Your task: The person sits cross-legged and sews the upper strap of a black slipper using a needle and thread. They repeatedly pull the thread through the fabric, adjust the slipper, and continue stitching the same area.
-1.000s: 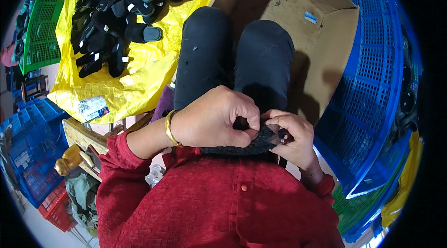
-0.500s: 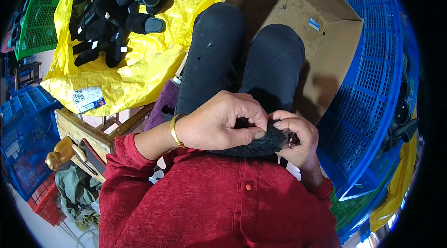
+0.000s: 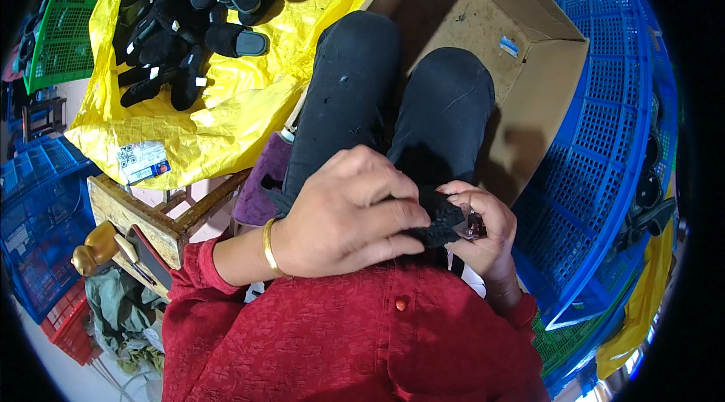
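Across my lap lies a fuzzy black slipper (image 3: pixel 439 227), mostly covered by my hands. My left hand (image 3: pixel 347 213), with a gold bangle at the wrist, has its back up and its fingers laid around the slipper's left part; thumb and fingers stand apart over it. At the slipper's right end my right hand (image 3: pixel 489 230) is closed, thumb and fingers gripping it. A small shiny, dark see-through piece (image 3: pixel 473 225) shows between the right palm and the slipper; its kind is not clear.
Ahead left, many black slippers (image 3: pixel 177 28) lie on yellow sheeting (image 3: pixel 249 111). A cardboard box (image 3: pixel 555 77) stands beyond my right knee, beside blue plastic baskets (image 3: pixel 604 115). At left are a wooden stool (image 3: pixel 124 202), a gold-coloured knob-shaped thing (image 3: pixel 94 251) and a blue crate (image 3: pixel 45 228).
My left hand has gone from a pinch at the slipper's fuzzy top to spread fingers over its left part, covering more of it. My right hand keeps its hold.
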Demonstrator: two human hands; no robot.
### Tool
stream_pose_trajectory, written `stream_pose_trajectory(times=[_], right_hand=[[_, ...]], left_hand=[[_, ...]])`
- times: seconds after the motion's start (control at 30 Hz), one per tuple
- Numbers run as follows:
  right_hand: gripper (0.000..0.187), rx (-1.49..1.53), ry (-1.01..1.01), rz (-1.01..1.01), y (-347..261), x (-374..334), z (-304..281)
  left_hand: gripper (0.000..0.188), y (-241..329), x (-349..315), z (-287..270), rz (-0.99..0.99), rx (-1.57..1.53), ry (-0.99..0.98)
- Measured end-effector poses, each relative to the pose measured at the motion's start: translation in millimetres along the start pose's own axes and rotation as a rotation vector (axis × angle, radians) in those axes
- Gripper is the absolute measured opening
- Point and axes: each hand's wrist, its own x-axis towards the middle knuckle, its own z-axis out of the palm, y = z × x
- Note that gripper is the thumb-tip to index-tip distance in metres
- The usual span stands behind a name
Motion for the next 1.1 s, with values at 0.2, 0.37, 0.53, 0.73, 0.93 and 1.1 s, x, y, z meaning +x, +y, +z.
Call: stream_pose_trajectory(times=[0.2, 0.37, 0.53, 0.73, 0.93, 1.1], right_hand=[[0.042, -0.021, -0.005, 0.059, -6, 0, 3], [0.044, -0.039, 0.009, 0.014, -3, 0, 7], [0.045, -0.021, 0.016, 0.047, -3, -1, 9], [0.047, -0.097, 0.015, 0.015, -9, 3, 9], [0.046, -0.111, -0.002, -0.037, -13, 9, 9], [0.044, -0.132, 0.026, 0.008, -16, 8, 16]], left_hand=[[0.033, 9, -9, 11, 0.113, 0.270, 0.061], [0.026, 12, -16, 18, 0.109, 0.257, 0.082], [0.027, 10, -20, 20, 0.112, 0.242, 0.133], [0.032, 8, -23, 22, 0.094, 0.248, 0.181], [0.039, 14, -21, 18, 0.009, 0.236, 0.135], [0.041, 15, -24, 19, -0.030, 0.276, 0.134]])
